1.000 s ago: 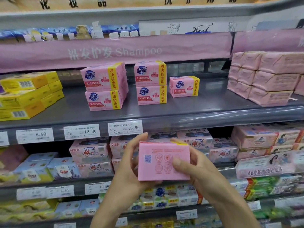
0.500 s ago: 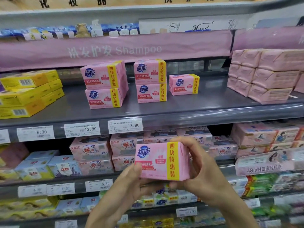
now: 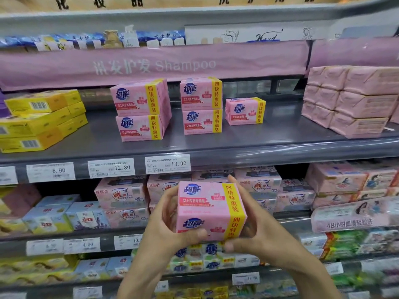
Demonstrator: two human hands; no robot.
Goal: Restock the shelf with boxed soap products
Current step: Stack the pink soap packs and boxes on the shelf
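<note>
1. Shop shelving fills the view. A pink banner (image 3: pixel 151 65) reading "Shampoo" runs across the top.
2. Below it, a grey shelf (image 3: pixel 216 143) carries yellow boxes (image 3: pixel 41 121) at the left and pale pink wrapped packs (image 3: pixel 354 100) at the right. In the middle are pink soap boxes with a yellow stripe: a left stack (image 3: pixel 140 108) of two, a middle stack (image 3: pixel 201 105) of two, and a single box (image 3: pixel 245 111) just beside them, with nothing on top of it.
3. A matching soap box (image 3: pixel 210 209) is held in the air, in front of the lower shelf and just under the price rail, touching no shelf. A second ago its plain back faced the camera. It has since been turned, so the printed front and a second printed face now show, tilted.
4. The left hand (image 3: pixel 164 231) and right hand (image 3: pixel 259 236) both grip it, with fingers curled round its sides and thumbs on the lower face.
5. A price tag (image 3: pixel 168 164) reading 13.90 sits above the box.
6. The label now faces out like the boxes on display, so the box looks ready to be lifted up, probably onto the single box.
</note>
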